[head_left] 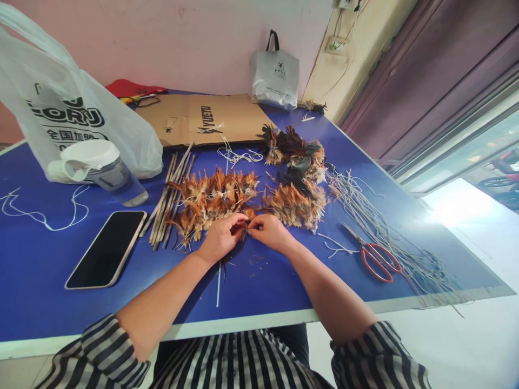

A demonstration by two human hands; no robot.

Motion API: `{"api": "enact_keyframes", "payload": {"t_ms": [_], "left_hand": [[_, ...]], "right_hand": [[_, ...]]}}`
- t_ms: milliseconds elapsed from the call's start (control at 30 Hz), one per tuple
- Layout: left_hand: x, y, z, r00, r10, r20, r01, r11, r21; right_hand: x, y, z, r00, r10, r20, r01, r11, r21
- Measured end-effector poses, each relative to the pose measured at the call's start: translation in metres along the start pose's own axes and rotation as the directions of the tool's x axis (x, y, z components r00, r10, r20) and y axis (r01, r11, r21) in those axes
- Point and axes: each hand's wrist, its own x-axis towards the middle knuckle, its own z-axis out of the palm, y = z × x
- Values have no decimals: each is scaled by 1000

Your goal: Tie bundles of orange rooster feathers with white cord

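Observation:
My left hand (224,236) and my right hand (269,232) meet at the middle of the blue table, fingertips pinched close together. Between them is something small and dark, apparently a feather piece, mostly hidden by the fingers. Just beyond my left hand lie rows of orange-brown feathers (217,197) bound in bunches. Past my right hand is another group of feather bunches (295,205), with darker, blackish feathers (290,146) behind it. A loose dark feather (224,269) hangs or lies below my left hand.
Thin sticks (168,205), a phone (106,249) and a lidded plastic cup (107,170) are on the left, before a white plastic bag (121,127). Red-handled scissors (379,262) and many cords (373,216) lie right. Flattened cardboard (182,116) and a silver bag (275,81) are behind.

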Motion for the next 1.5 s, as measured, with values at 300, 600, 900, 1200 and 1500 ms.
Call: {"api": "enact_keyframes", "payload": {"t_ms": [300, 600, 900, 1200, 1500], "left_hand": [[0, -2, 2, 1000, -19, -24, 18, 999, -27], [-1, -2, 4, 998, 3, -55, -2, 1000, 14], [-1, -7, 7, 997, 41, -71, -44, 998, -40], [-1, -12, 7, 998, 24, -62, -28, 998, -49], [0, -9, 4, 999, -27, -32, 23, 992, -121]], "right_hand": [[-3, -4, 2, 998, 36, -54, -35, 999, 20], [-5, -9, 5, 995, 51, -80, -53, 998, -30], [-6, -10, 6, 994, 43, -97, -52, 995, -87], [-5, -8, 3, 997, 26, -72, -28, 999, -33], [-6, -9, 1, 998, 57, -25, -57, 998, 3]]}}
